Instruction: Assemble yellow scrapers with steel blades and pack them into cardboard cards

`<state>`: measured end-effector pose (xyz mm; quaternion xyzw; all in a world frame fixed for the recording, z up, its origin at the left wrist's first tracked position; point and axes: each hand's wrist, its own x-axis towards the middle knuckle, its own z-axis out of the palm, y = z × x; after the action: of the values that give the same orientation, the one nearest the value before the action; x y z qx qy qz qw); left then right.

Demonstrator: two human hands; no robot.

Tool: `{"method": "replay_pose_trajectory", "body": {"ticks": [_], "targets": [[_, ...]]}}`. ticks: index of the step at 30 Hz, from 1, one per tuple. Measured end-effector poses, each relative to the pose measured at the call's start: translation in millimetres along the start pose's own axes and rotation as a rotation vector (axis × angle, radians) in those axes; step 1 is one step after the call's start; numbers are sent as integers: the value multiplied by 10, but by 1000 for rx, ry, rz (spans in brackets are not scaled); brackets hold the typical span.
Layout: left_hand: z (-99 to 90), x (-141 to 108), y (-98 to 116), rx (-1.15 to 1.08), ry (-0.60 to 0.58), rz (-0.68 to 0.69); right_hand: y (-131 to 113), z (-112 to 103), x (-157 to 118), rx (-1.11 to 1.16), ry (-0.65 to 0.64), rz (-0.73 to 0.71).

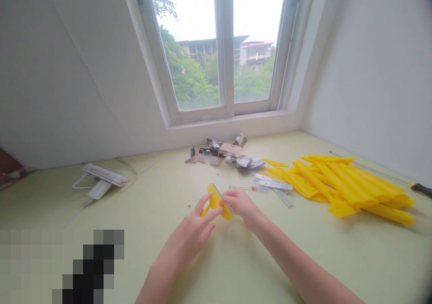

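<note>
A yellow plastic scraper head [214, 199] with a thin grey strip along one edge is held between both hands above the table. My left hand [196, 225] grips its left side and lower end with the fingers bent round it. With thumb and fingertips, my right hand [241, 206] pinches the grey-edged side. Just beyond the right hand lies a small screwdriver [259, 188] with a red and clear handle. Flat grey metal strips [282, 197] rest near it. Part of the scraper head is covered by my fingers.
Yellow tubes and flat yellow parts [344, 178] are piled on the right. A long screwdriver [420, 189] lies behind them. Torn card packaging [231, 149] sits below the window. A white power strip [104, 174] with cables is on the left of the pale green table [162, 187].
</note>
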<state>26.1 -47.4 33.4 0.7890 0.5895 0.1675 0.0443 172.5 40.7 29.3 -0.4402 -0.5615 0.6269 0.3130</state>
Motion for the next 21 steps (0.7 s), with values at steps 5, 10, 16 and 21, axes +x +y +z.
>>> {"method": "replay_pose_trajectory", "body": {"ticks": [5, 10, 16, 21], "targets": [[-38, -18, 23, 60, 4, 55, 13, -12, 15, -2, -1, 5], [-39, -7, 46, 82, -11, 63, 0, -23, 11, -12, 3, -4], [42, 2, 8, 60, -26, 11, -25, -33, -5, -14, 17, -22], [89, 10, -12, 36, 4, 0, -47, -60, -18, -5, 4, -21]]}}
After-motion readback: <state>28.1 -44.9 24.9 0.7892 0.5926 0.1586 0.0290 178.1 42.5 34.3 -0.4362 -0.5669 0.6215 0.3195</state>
